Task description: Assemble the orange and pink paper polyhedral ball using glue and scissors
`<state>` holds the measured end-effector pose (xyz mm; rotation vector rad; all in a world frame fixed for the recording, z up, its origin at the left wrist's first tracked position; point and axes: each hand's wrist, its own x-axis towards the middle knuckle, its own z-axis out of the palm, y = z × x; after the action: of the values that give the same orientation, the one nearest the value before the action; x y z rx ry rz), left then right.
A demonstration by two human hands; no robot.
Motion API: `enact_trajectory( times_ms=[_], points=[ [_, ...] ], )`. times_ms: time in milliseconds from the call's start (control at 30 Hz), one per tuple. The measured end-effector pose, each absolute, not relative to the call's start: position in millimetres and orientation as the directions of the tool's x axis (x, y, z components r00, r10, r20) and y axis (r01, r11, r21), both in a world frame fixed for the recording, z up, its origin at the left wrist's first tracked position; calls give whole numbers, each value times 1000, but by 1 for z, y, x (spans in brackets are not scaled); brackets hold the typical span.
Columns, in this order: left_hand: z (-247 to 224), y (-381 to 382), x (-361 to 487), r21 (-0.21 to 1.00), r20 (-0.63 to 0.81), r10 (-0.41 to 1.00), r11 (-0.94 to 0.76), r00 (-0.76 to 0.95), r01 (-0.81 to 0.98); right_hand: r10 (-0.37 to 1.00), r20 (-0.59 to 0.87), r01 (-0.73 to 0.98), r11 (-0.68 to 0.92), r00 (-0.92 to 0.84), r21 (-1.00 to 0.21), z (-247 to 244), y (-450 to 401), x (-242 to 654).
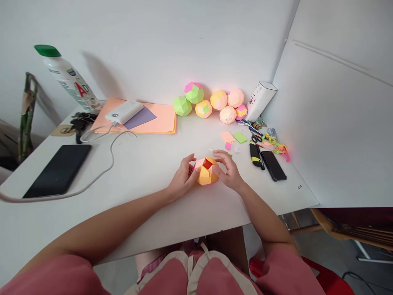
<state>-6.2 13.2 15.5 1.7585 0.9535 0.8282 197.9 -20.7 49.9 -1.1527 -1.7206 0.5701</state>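
Desk and wall: white desktop (147, 157) against a pale wall (138, 49); a side panel (331, 106) closes off the right.
Paper ball (203, 178): one, yellow-orange, peach and pink, low at the near middle of the desk, between the hands; dark opening (208, 164) in its top.
Left hand (180, 180): curled on the ball's left side, thumb against the near panels.
Right hand (231, 176): curled on its right side, thumb and fingertips at the panels. Hands apart, ball between; grip looks light.
Handling: likely very light; creased panels fairly stiff, but crushable near the opening. Little slip expected. Best held low on opposite sides, fingertips spread, off the rim; a hard squeeze could buckle it or loosen the joins.
Faceted balls (182, 106): seven, against the wall at the far middle, one resting above others.
Paper scraps (240, 137): three clear ones, peach, green, pink; smaller bits uncertain.
Right side: scissors (256, 138), one pair; black phone (274, 166), one; yellow-and-black cutter or marker (254, 154), one; white box (260, 100), one.
Left side: bottle (73, 84), one; power bank (124, 112), one, on paper sheets (161, 119), count unclear; tablet or large phone (58, 170), one.
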Motion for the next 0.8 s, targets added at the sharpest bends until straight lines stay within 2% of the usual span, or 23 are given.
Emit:
enact_trajectory(
  times_ms=[67,133,233,300,400,500,667,800],
  points=[
    [16,9,-6,888,179,874,-341,451,308,897,409,440,440,-170,-782,50,-23,199],
    [17,8,-7,798,335,830,-502,446,334,903,385,452,429,-191,-783,49,-23,198],
    [20,11,-8,581,594,624,-769,508,266,912,379,443,409,-159,-798,45,-20,195],
    [24,12,-9,473,641,522,-846,563,245,915,376,393,402,-145,-827,42,-15,192],
    [33,12,-11,487,593,563,-820,576,301,916,371,323,402,-154,-857,38,-9,186],
    [45,11,-15,533,512,609,-779,606,331,905,395,353,426,-161,-833,38,-7,185],
    [63,13,-22,619,375,636,-713,674,329,824,556,544,518,-109,-660,51,-10,201],
    [62,11,-22,606,360,608,-729,708,318,732,678,768,399,61,-500,57,-6,229]
  ],
)
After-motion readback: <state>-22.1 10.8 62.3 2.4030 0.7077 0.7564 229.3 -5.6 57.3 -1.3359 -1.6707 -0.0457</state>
